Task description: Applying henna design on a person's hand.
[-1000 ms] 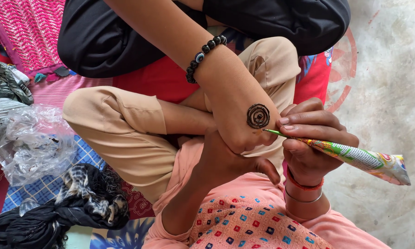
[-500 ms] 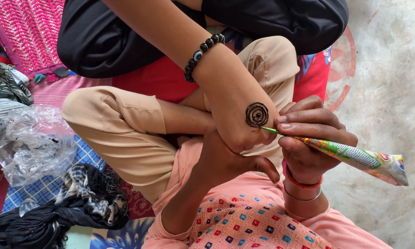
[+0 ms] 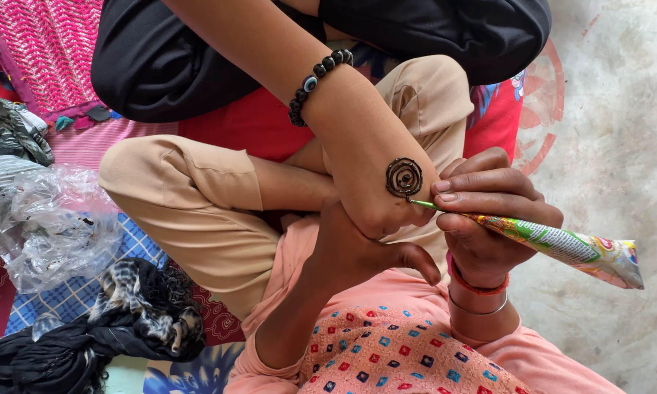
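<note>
My right hand [image 3: 489, 219] pinches a green patterned henna cone [image 3: 562, 244], its fine tip touching the back of another person's hand [image 3: 376, 160] just below a dark spiral henna design [image 3: 404, 177]. My left hand [image 3: 350, 255] cups that hand from underneath, holding its fingers. The other person wears a black bead bracelet [image 3: 317, 84] on the wrist and sits cross-legged in tan trousers [image 3: 197, 204]. Red and silver bangles circle my right wrist.
A crumpled clear plastic bag [image 3: 47, 226] and a black patterned cloth bundle [image 3: 102, 328] lie at the left on a blue checked mat. Pink knitted fabric [image 3: 44, 51] is at top left. Bare grey concrete floor [image 3: 620, 131] lies to the right.
The cone tip has shifted slightly along the lower edge of the spiral; both hands and the other person's hand stay nearly in place.
</note>
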